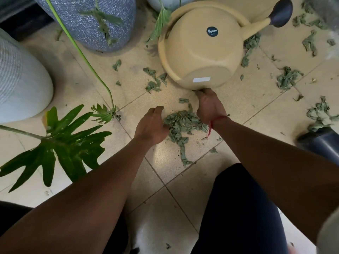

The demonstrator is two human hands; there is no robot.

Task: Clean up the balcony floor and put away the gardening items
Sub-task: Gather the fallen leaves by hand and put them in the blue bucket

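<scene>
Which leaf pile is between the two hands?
The big pile near the tipped watering can, flanked by the left hand and right hand; other clumps lie scattered apart.

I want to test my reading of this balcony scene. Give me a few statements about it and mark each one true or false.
1. The watering can lies tipped on its side. True.
2. A pile of leaf scraps lies between the left hand and the right hand. True.
3. The left hand holds a broom. False: it holds nothing.
4. The floor right of the can is swept clean. False: loose scraps lie there.
5. A red thread circles the right wrist. True.
</scene>
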